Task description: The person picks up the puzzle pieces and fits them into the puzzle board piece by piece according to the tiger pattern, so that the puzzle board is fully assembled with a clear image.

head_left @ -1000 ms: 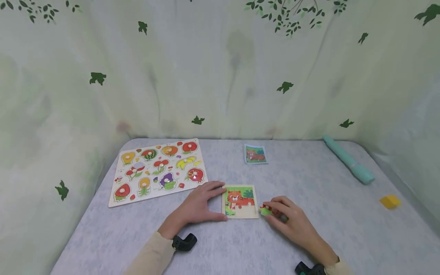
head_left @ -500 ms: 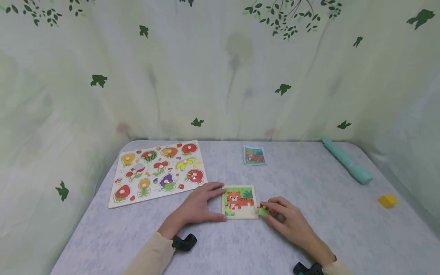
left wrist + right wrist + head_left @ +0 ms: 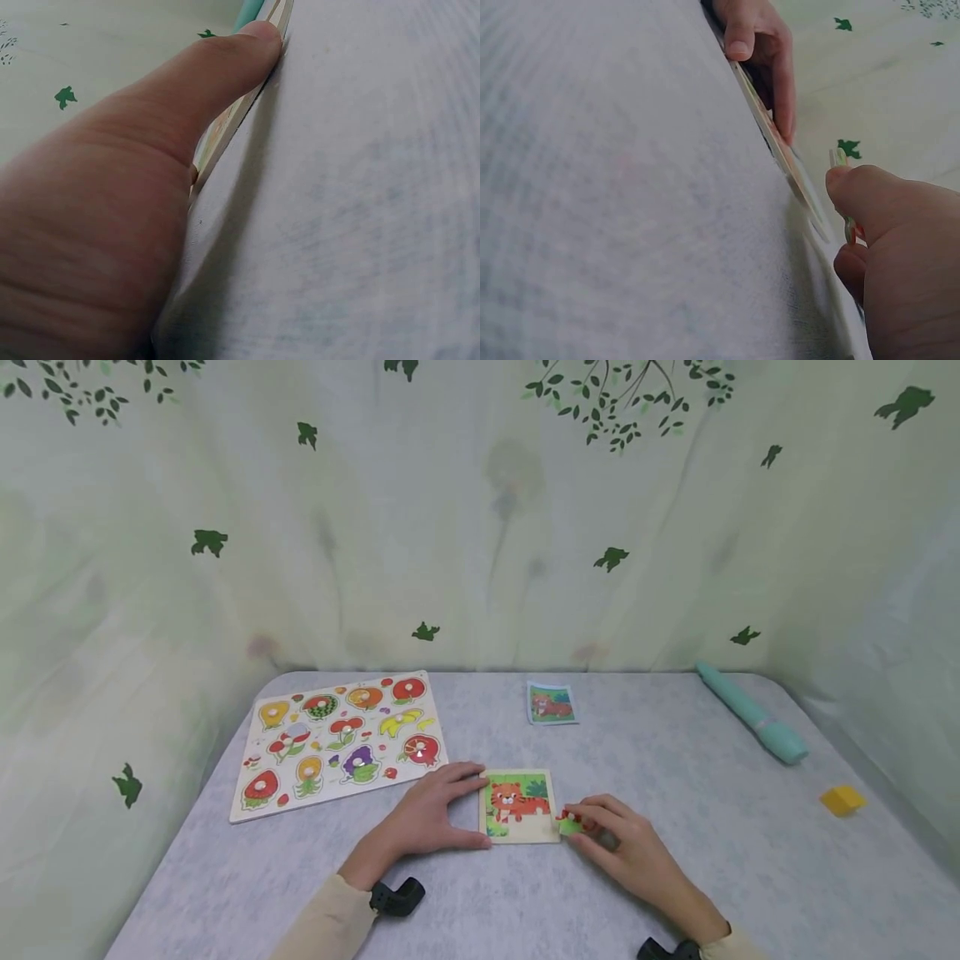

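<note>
A small square wooden tiger puzzle board (image 3: pixel 525 832) lies in the middle of the table, its lower part bare wood. Its left side is steadied by my left hand (image 3: pixel 431 810), fingers stretched to the upper left corner and thumb at the lower left. In the left wrist view, the thumb (image 3: pixel 247 56) reaches straight along the board's edge. Just off the board's right side, my right hand (image 3: pixel 630 847) pinches a green-and-red puzzle piece (image 3: pixel 570 825) between thumb and fingers. The right wrist view shows this piece (image 3: pixel 849 229) edge-on, mostly hidden by the thumb.
A large fruit peg puzzle (image 3: pixel 337 743) lies at the left, close to my left hand. Behind the tiger board is a small tiger picture card (image 3: pixel 552 704). A rolled teal mat (image 3: pixel 750 714) and a yellow block (image 3: pixel 842 800) lie at the right. A curtain hangs behind the table.
My right hand has moved slightly left, bringing the puzzle piece closer to the board's right edge. My left hand stays at the board. The head view has shifted a little.
</note>
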Tool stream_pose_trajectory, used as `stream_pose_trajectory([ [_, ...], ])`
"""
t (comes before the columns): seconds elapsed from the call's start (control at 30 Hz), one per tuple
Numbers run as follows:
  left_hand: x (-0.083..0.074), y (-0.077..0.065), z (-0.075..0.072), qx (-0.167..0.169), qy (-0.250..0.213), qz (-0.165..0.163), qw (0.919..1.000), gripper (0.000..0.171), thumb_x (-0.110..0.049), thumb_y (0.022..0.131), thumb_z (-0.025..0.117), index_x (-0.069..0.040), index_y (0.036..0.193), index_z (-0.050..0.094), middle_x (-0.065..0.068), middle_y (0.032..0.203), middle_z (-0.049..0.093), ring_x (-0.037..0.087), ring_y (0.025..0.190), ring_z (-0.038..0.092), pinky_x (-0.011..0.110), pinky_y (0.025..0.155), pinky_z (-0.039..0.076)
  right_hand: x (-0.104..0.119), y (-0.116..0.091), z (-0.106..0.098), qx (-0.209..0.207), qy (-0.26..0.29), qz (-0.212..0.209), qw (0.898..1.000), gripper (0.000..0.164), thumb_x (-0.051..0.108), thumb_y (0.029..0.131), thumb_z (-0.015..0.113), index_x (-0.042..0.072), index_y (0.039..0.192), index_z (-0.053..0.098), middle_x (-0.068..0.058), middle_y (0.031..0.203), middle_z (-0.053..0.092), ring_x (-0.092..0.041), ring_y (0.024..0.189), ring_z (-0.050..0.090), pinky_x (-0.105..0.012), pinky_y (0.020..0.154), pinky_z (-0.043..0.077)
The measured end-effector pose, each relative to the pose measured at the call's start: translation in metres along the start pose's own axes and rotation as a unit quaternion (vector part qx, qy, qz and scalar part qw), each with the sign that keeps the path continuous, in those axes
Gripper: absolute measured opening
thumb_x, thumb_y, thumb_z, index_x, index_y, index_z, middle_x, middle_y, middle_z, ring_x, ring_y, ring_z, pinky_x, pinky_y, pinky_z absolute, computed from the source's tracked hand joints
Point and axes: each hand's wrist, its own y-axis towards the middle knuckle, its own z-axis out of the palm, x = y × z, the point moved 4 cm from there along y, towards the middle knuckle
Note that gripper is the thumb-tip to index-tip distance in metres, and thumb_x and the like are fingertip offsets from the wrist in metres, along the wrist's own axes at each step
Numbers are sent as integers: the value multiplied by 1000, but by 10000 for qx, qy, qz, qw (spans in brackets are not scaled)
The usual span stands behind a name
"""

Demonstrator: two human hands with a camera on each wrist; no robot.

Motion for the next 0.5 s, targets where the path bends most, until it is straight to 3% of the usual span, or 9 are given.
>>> stream_pose_trajectory([
  [0.5, 1, -2, 1, -81, 20, 82, 9999, 88, -66, 78, 81, -21, 149, 58, -3, 160, 44, 26, 151, 36, 57, 120, 32, 1, 1, 2, -248, 3, -73, 9997, 39, 15, 85, 87, 19, 121, 74, 9, 114, 68, 0, 87, 61, -21, 72, 58],
])
